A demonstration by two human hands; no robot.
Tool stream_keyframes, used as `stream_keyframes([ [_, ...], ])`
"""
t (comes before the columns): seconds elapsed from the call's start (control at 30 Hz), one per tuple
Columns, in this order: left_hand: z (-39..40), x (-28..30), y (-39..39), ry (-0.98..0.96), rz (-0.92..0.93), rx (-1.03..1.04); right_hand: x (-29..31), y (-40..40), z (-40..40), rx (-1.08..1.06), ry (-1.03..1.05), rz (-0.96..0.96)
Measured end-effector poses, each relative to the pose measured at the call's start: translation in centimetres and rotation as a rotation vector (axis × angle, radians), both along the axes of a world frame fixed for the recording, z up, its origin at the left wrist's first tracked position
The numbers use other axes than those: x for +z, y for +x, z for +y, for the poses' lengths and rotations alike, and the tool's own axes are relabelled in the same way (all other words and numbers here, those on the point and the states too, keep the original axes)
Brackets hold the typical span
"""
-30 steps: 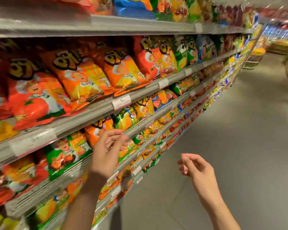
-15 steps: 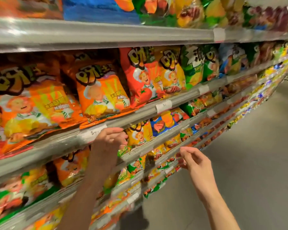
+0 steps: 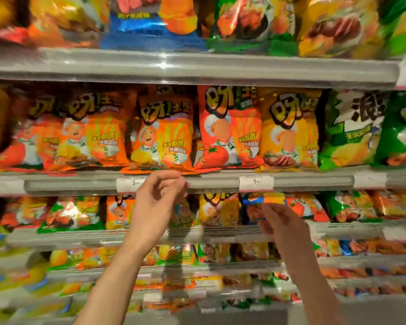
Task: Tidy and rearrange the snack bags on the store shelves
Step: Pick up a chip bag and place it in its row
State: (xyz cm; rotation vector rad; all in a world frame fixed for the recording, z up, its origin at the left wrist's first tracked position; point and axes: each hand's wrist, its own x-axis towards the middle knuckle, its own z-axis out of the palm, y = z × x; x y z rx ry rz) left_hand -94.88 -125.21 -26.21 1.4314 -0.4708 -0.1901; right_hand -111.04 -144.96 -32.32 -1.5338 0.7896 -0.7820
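I face shelves packed with snack bags. Orange bags (image 3: 164, 137), a red tomato bag (image 3: 227, 130) and a yellow bag (image 3: 288, 130) stand upright on the middle shelf (image 3: 220, 182). My left hand (image 3: 157, 205) is raised in front of that shelf's rail, beside a price tag (image 3: 129, 184). Its fingers are loosely curled and nothing shows between them. It partly hides a green bag (image 3: 184, 216) on the shelf below. My right hand (image 3: 279, 222) is at a blue and orange bag (image 3: 267, 200) on that lower shelf, fingertips pinching its lower part.
The top shelf (image 3: 197, 66) carries blue, green and yellow bags. Green bags (image 3: 352, 132) fill the right of the middle shelf. Further rows of small bags (image 3: 197, 254) run below, blurred. A second price tag (image 3: 256, 182) sits above my right hand.
The view has swung from looking along the aisle to facing the shelves. My left hand has come up from the lower shelf to the rail. My right hand has reached in to the blue bag.
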Motion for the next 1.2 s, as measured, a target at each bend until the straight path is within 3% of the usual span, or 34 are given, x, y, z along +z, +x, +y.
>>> stream_keyframes([
  [0.2,1.5,3.5,0.6,-0.046,-0.118,0.092,4.6,3.6,0.0,0.115,-0.064,-0.117],
  [0.33,2.5,6.2,1.8,-0.094,-0.197,0.128,8.3,5.3,0.7,0.172,0.021,-0.264],
  [0.73,6.4,17.1,6.4,-0.176,-0.46,0.178,21.0,7.6,3.8,0.159,-0.268,-0.388],
  [1.0,7.0,22.9,9.8,0.052,-0.583,0.205,28.9,9.7,3.9,0.134,-0.548,-0.332],
  [1.2,5.1,25.1,11.9,0.377,-0.681,0.239,32.9,13.3,4.2,0.105,-0.912,-0.014],
])
